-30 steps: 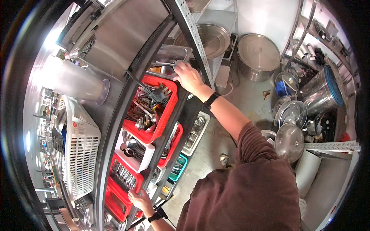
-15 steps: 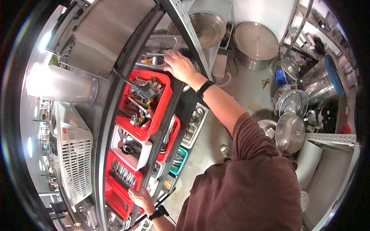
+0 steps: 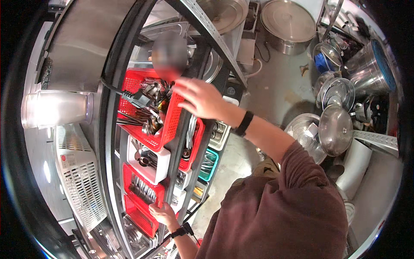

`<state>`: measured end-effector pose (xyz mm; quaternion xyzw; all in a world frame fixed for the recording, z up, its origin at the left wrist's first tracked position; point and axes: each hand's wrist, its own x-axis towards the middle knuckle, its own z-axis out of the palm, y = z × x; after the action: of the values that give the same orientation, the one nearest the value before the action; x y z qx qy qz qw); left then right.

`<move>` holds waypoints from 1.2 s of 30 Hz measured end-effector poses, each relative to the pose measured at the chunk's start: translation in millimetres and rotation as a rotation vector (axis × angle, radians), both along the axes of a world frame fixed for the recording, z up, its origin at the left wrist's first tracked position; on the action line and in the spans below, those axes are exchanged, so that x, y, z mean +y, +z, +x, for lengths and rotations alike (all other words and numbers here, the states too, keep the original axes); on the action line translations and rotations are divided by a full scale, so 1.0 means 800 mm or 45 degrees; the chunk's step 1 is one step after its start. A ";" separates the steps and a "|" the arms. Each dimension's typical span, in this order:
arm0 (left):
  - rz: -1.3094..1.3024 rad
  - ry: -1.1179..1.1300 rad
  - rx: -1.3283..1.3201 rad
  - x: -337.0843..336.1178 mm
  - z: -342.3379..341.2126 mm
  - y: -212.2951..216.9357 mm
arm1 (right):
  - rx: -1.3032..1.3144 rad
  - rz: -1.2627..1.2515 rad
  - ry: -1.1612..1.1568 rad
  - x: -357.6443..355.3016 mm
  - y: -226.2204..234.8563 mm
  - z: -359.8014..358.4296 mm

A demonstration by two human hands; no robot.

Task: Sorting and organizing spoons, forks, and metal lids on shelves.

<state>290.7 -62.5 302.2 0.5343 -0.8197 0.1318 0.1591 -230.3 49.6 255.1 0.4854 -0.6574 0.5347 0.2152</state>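
My left hand (image 3: 163, 214) is at the front edge of a lower red basket (image 3: 141, 218), its fingers curled against the rim. Silvery cutlery (image 3: 143, 190) stands in a row in the basket's upper section. Higher up, my right hand (image 3: 199, 100) reaches across with fingers stretched out, next to the rim of a larger red basket (image 3: 171, 115). I cannot tell if it touches that rim. Mixed spoons and other utensils (image 3: 155, 93) fill this basket. A white bin (image 3: 160, 166) of dark-looking spoons sits between the two baskets. A smeared dark patch hides what lies just above my right fingers.
A black cable plug (image 3: 137, 99) hangs over the large basket. Lower shelves hold another red basket (image 3: 197, 144) and a green bin (image 3: 210, 165). A slotted metal post (image 3: 211, 32) slants beside my right arm. Lidded pots (image 3: 288, 23) and metal lids (image 3: 335, 131) are at right.
My right hand has come down from the clear container at the top to beside the large red basket. The whole view has shifted slightly. My left hand stays at the lower red basket.
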 end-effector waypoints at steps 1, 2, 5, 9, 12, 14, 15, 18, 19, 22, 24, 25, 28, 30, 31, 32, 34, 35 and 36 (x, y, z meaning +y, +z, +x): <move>-0.017 -0.015 -0.001 0.000 0.000 -0.001 | -0.001 -0.014 0.061 -0.003 -0.002 0.019; -0.034 -0.015 -0.010 0.001 0.000 -0.002 | 0.030 -0.023 0.117 -0.006 -0.005 0.036; 0.055 0.037 -0.017 -0.002 0.004 -0.006 | -0.110 0.220 0.250 -0.009 -0.015 0.073; 0.031 0.038 -0.016 0.003 0.015 -0.007 | -0.056 0.253 0.159 -0.015 -0.011 0.079; 0.044 -0.025 0.055 0.013 0.017 -0.007 | -0.130 0.325 0.213 -0.008 -0.001 0.081; 0.171 0.017 0.132 0.024 0.017 -0.006 | -0.163 0.487 0.237 0.000 0.005 0.082; 0.171 -0.008 0.150 0.029 0.017 -0.006 | -0.132 0.486 0.240 0.003 0.006 0.083; 0.325 -0.105 0.276 0.050 0.028 0.000 | -0.030 0.523 0.199 0.007 0.006 0.087; 0.397 -0.138 0.361 0.056 0.035 0.002 | 0.012 0.511 0.183 0.008 0.005 0.089; 0.598 -0.142 0.384 0.079 0.073 0.000 | -0.088 0.535 0.179 0.020 -0.007 0.113; 0.624 -0.229 0.371 0.091 0.109 -0.012 | -0.296 0.572 0.240 0.034 -0.018 0.147; 0.619 -0.209 0.331 0.098 0.131 -0.022 | -0.116 0.578 0.231 0.044 -0.024 0.169; 0.729 -0.119 0.257 0.123 0.208 -0.061 | -0.248 0.863 0.474 0.058 -0.048 0.249; 0.732 -0.173 0.194 0.139 0.265 -0.083 | 0.070 0.815 0.636 0.057 -0.056 0.307; 0.712 -0.158 0.231 0.150 0.291 -0.095 | 0.056 0.911 0.745 0.055 -0.058 0.336; 0.738 -0.136 0.302 0.160 0.319 -0.105 | 0.085 0.909 0.804 0.049 -0.059 0.371; 0.836 -0.081 0.313 0.178 0.376 -0.125 | 0.166 0.914 0.832 0.036 -0.058 0.443; 0.734 -0.124 0.359 0.189 0.403 -0.134 | 0.186 0.908 0.883 0.026 -0.056 0.482; 0.732 -0.121 0.390 0.198 0.429 -0.144 | 0.208 0.884 0.936 0.018 -0.052 0.519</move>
<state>634.2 96.3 186.7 0.5321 -0.8139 -0.1943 0.1292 184.9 64.2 213.3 0.7676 -0.5631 0.2857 -0.1103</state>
